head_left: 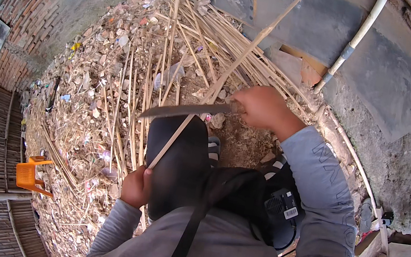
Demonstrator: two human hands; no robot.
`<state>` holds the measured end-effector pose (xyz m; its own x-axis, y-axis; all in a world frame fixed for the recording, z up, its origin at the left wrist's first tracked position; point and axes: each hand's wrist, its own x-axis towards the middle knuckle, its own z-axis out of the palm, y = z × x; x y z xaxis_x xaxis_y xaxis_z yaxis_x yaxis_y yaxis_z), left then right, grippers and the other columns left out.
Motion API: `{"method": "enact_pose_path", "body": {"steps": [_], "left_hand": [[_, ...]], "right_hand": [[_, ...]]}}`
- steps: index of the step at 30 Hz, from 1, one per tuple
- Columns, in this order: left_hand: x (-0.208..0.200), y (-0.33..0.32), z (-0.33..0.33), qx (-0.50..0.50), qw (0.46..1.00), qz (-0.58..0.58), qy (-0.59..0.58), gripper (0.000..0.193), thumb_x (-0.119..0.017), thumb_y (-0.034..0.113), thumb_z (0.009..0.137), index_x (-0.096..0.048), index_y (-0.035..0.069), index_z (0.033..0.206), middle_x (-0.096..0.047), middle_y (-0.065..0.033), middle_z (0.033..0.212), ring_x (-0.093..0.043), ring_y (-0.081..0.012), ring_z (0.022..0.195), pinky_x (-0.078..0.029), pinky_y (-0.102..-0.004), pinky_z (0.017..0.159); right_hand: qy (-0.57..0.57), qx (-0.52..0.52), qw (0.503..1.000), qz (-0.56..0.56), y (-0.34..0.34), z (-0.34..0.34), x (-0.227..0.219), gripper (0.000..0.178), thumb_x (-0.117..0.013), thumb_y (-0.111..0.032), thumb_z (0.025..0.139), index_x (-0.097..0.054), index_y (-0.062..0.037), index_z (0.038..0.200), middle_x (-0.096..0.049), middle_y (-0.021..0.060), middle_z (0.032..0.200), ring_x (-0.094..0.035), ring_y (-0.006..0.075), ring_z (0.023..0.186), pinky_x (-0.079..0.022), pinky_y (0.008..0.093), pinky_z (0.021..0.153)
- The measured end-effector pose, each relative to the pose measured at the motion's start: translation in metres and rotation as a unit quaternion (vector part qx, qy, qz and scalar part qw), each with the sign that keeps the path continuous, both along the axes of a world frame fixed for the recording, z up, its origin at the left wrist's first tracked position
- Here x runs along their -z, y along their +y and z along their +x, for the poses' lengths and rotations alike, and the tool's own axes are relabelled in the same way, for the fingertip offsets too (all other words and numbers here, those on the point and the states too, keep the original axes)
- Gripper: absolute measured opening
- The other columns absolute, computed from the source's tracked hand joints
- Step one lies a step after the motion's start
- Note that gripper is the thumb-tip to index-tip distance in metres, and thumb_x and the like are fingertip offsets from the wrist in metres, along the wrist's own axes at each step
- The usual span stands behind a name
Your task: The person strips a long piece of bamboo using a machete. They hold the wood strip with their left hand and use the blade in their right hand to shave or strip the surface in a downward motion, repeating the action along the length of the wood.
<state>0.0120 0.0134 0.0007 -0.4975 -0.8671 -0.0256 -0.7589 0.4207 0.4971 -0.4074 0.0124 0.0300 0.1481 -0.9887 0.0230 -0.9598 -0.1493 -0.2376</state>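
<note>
Grey shirt (pixel 229 250); left grip (pixel 135 188) clamps bamboo strip (pixel 254 42) slanting forward-right; right grip (pixel 262 107) clamps machete (pixel 186 111) pointing left.

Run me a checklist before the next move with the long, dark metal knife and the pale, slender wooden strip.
1. Knife grip: ok. The bare right hand closes around the handle of the long, dark metal knife.
2. Strip hold: ok. The bare left hand grips the near end of the pale, slender wooden strip.
3. Left fingers apart from the blade: ok. A length of strip separates them.
4. Blade seated on strip: cannot tell. They cross, but contact is unclear.
5. Knee clear: not ok. The blade crosses right at the edge of the black-clothed knee.
6. Orange plastic chair out of the way: ok, off to the left.
</note>
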Motion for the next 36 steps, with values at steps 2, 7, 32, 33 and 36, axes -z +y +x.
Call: {"method": "enact_pose_path", "body": {"steps": [2, 7, 32, 33, 36], "left_hand": [[0.001, -0.001, -0.005, 0.002, 1.0, -0.002, -0.009, 0.045, -0.041, 0.036, 0.106, -0.054, 0.001, 0.081, -0.058, -0.026, 0.065, -0.059, -0.0491, 0.063, -0.043, -0.0554, 0.057], [-0.001, -0.005, -0.002, 0.004, 1.0, 0.007, -0.018, 0.045, -0.04, 0.037, 0.106, -0.054, 0.002, 0.083, -0.058, -0.026, 0.066, -0.058, -0.0493, 0.064, -0.044, -0.0555, 0.058], [-0.003, -0.007, -0.005, 0.003, 1.0, 0.021, -0.001, 0.045, -0.039, 0.036, 0.106, -0.054, 0.001, 0.083, -0.058, -0.0263, 0.066, -0.059, -0.0486, 0.064, -0.044, -0.0543, 0.058], [-0.002, -0.006, -0.002, 0.0, 1.0, 0.014, -0.003, 0.044, -0.039, 0.036, 0.106, -0.054, 0.001, 0.083, -0.058, -0.0261, 0.066, -0.059, -0.0486, 0.064, -0.044, -0.0543, 0.058], [-0.005, -0.008, -0.005, 0.018, 1.0, 0.021, -0.005, 0.044, -0.039, 0.035, 0.106, -0.054, 0.001, 0.083, -0.058, -0.026, 0.066, -0.059, -0.0486, 0.064, -0.044, -0.0544, 0.058]], "right_hand": [[-0.132, 0.078, 0.988, -0.016, -0.002, -0.026, 0.013, 0.025, -0.068, -0.016, 0.073, -0.067, -0.0091, 0.098, -0.067, 0.0177, 0.08, -0.067, 0.0402, 0.082, -0.052, 0.0522, 0.072], [-0.079, 0.074, 0.994, -0.027, 0.001, -0.013, 0.001, 0.02, -0.07, -0.02, 0.075, -0.065, -0.0093, 0.091, -0.066, 0.0161, 0.079, -0.066, 0.0392, 0.081, -0.051, 0.0521, 0.071], [-0.036, 0.064, 0.997, -0.02, 0.003, -0.002, -0.011, 0.029, -0.069, -0.017, 0.074, -0.067, -0.0088, 0.102, -0.069, 0.0183, 0.085, -0.068, 0.0401, 0.085, -0.054, 0.0516, 0.075], [-0.01, 0.031, 0.999, -0.024, 0.001, 0.001, -0.007, 0.029, -0.069, -0.016, 0.074, -0.066, -0.0089, 0.101, -0.069, 0.0176, 0.084, -0.068, 0.0398, 0.084, -0.053, 0.0516, 0.075], [-0.055, 0.081, 0.993, -0.058, 0.001, -0.033, 0.02, 0.027, -0.069, -0.016, 0.073, -0.065, -0.0091, 0.099, -0.068, 0.0162, 0.082, -0.067, 0.0393, 0.081, -0.053, 0.0518, 0.073]]}}
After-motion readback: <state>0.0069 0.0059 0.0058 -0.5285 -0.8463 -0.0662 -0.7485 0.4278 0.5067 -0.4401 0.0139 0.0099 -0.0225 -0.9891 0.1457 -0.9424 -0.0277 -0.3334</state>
